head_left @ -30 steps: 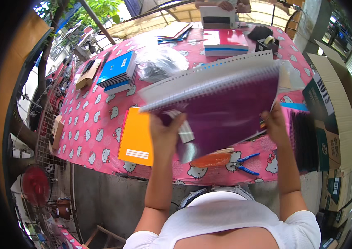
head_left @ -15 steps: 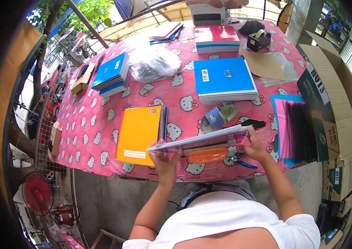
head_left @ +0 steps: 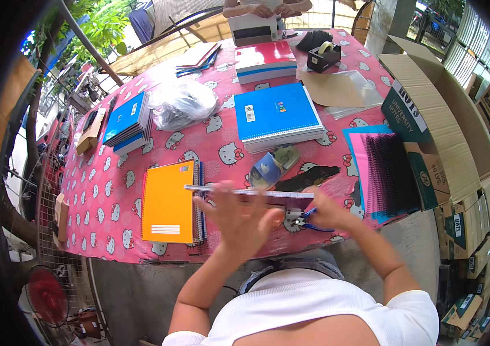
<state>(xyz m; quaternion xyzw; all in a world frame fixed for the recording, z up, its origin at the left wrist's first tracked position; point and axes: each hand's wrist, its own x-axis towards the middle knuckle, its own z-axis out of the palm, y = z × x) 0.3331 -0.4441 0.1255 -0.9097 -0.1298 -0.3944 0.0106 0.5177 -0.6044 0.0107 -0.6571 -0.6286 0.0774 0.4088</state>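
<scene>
A spiral notebook [head_left: 256, 192], seen nearly edge-on, stands over the near edge of the table. My right hand [head_left: 328, 210] grips its right end, with the fingers partly hidden. In front of its left part my left hand [head_left: 236, 222] is raised, open, fingers spread and blurred by motion. Blue-handled pliers [head_left: 312, 222] lie beside my right hand. To the left of the held notebook is a small pile topped by a yellow notebook [head_left: 167, 199]. Just beyond the held one lie a blue patterned item [head_left: 268, 168] and a dark strip [head_left: 308, 179].
Blue notebooks [head_left: 279, 112] are stacked mid-table, with another blue stack [head_left: 126, 118] at left. A clear plastic bag [head_left: 184, 104] lies between them. Black spiral bindings [head_left: 392, 173] and a large carton [head_left: 429, 115] stand at right. Across the table are a person's hands [head_left: 268, 10] and a tape dispenser [head_left: 324, 56].
The notebook has come down and turned more edge-on, now nearly level. My left hand has let go of its left end and spread open. The whole view has shifted.
</scene>
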